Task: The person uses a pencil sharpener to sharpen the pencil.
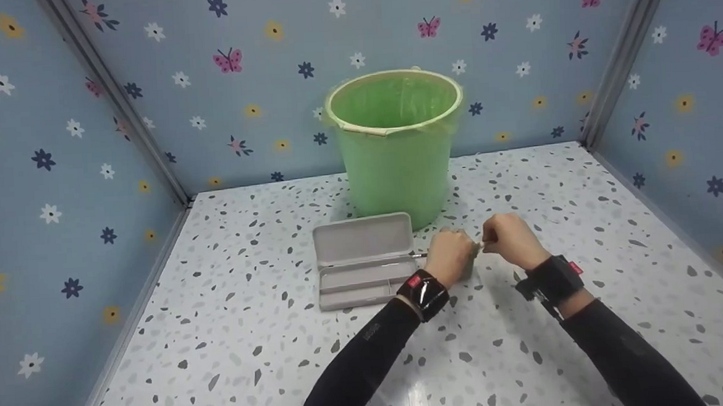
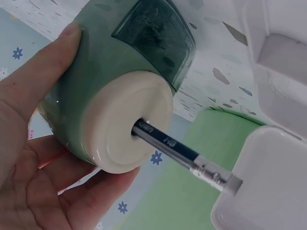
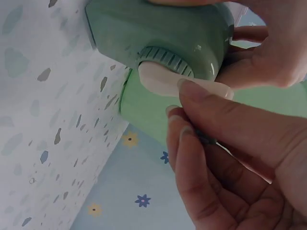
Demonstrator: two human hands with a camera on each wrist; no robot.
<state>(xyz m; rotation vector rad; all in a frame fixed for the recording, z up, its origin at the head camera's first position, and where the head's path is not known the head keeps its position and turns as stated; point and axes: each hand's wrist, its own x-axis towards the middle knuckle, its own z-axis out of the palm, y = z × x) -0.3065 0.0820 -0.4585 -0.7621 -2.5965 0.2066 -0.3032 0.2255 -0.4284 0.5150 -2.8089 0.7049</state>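
A green crank pencil sharpener [image 2: 88, 91] with a cream end and a dark see-through shavings drawer [image 2: 153, 40] is gripped by my left hand [image 1: 452, 255]. Out of its cream end sticks a dark pencil [image 2: 165, 146] with a white eraser tip. On the opposite side sits the cream crank handle [image 3: 160, 79], whose knob my right hand [image 1: 515, 239] pinches between thumb and fingers. Left of the hands lies an open pencil case [image 1: 363, 240], its lid raised at the back. The sharpener is mostly hidden behind my left hand in the head view.
Behind the pencil case stands a green bin [image 1: 397, 170] with a thin plastic liner over its rim. The speckled white table [image 1: 239, 358] is bounded by flowered panels [image 1: 280, 65] at the back and both sides.
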